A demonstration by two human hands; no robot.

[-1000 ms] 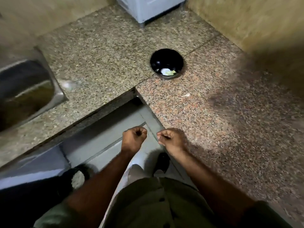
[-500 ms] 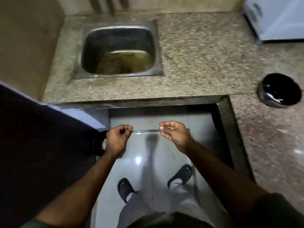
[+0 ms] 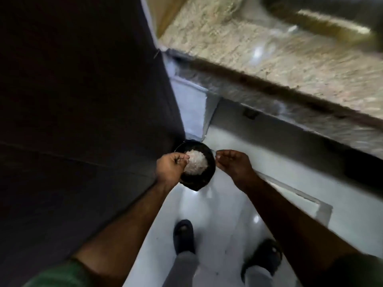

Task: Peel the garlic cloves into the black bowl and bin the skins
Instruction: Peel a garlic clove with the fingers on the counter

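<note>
Far left stands a tall dark cabinet side [image 3: 83, 100], and at its foot on the pale floor [image 3: 228, 214] sits the small black bin [image 3: 199, 181], already holding a heap of whitish garlic skins [image 3: 195, 163]. The left hand [image 3: 171, 167] hovers over the bin's near rim with its fingers curled into a loose fist; whether it holds skins inside that fist cannot be told, though the step in hand looks like dropping the skins. To do it well, that hand should be centred above the heap before the fingers uncurl, since dry garlic skin is light and drifts; a low release and a rub of the fingertips would shake off clinging flakes. The right hand [image 3: 232, 164] hangs just beside the bin's right rim, over the floor, its fingertips drawn together as if pinching a small pale scrap, too small to be sure of. It needs to come inward over the bin's mouth first, or the scrap would likely land on the floor. Further right runs the granite tabletop [image 3: 269, 59] with the steel sink [image 3: 331, 17] at the top, both blurred. The black bowl for the cloves is out of view here.
</note>
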